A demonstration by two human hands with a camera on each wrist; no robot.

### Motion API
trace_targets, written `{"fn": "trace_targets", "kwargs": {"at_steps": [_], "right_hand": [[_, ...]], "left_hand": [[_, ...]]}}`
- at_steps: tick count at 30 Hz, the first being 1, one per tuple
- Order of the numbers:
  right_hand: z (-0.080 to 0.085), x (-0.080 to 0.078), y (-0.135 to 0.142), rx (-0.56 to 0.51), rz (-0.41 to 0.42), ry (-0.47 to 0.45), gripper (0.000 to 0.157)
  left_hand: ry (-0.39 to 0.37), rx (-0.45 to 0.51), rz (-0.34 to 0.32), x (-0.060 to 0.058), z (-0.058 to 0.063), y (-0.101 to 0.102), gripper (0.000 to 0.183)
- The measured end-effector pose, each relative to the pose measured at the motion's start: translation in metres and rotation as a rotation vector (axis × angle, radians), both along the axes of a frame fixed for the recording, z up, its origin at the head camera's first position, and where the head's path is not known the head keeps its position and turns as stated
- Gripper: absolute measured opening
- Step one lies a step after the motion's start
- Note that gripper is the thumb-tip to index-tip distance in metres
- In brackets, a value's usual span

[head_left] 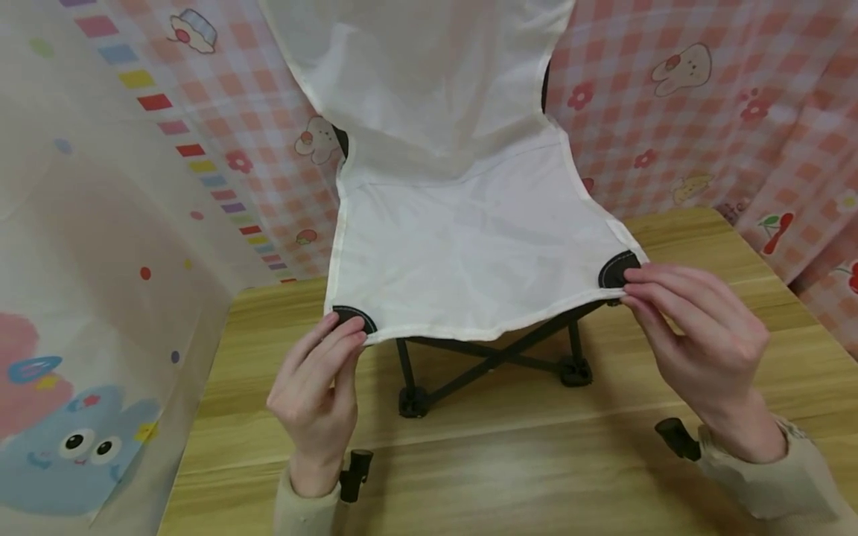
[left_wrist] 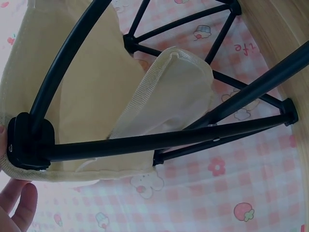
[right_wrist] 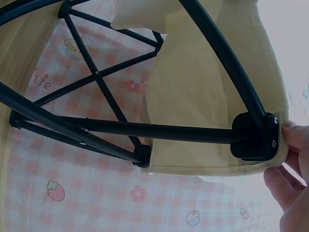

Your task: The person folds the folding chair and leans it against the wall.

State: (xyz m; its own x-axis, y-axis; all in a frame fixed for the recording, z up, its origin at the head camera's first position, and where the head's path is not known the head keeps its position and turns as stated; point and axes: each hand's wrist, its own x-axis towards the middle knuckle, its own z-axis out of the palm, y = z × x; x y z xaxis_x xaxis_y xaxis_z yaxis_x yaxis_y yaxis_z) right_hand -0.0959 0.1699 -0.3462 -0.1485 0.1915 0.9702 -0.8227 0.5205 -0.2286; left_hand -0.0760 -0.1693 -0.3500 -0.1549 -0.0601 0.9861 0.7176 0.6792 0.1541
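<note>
White chair (head_left: pixel 462 238) between both hands (head_left: pixel 318 383) (head_left: pixel 704 335)

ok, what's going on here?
A person is handling a small white fabric chair. The left hand and right hand each pinch a front corner of the seat, at the dark corner patches. Its dark crossed-leg frame is unfolded, standing on the wooden table.
</note>
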Motion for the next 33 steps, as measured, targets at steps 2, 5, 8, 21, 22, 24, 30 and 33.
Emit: {"fn": "trace_targets", "kwargs": {"at_steps": [2,5,8,21,22,24,30,33], "right_hand": [[0.001,0.0,0.0,0.001,0.0,0.001,0.035],[0.001,0.001,0.0,0.004,-0.007,0.004,0.035],[0.001,0.001,-0.001,0.001,-0.018,0.007,0.035],[0.001,0.002,-0.002,0.02,-0.014,0.011,0.028],[0.001,0.001,-0.002,0.018,-0.02,0.019,0.027],[0.001,-0.001,-0.003,0.01,-0.032,0.034,0.026],[0.002,-0.001,-0.008,-0.014,-0.057,0.063,0.025],[0.003,-0.001,-0.01,-0.025,-0.061,0.069,0.025]], "left_hand": [[-0.002,-0.003,0.003,0.001,0.001,0.001,0.024],[0.0,-0.004,0.005,0.001,0.001,0.002,0.024],[0.001,-0.002,0.003,0.001,0.001,0.003,0.023],[0.021,0.011,0.008,-0.002,0.0,0.001,0.022],[0.02,0.011,0.009,-0.002,-0.001,0.001,0.022],[0.017,0.009,0.007,-0.002,-0.001,0.001,0.021],[0.015,0.001,-0.008,-0.002,-0.001,0.002,0.02],[0.024,0.0,-0.015,-0.002,0.0,0.002,0.019]]}}
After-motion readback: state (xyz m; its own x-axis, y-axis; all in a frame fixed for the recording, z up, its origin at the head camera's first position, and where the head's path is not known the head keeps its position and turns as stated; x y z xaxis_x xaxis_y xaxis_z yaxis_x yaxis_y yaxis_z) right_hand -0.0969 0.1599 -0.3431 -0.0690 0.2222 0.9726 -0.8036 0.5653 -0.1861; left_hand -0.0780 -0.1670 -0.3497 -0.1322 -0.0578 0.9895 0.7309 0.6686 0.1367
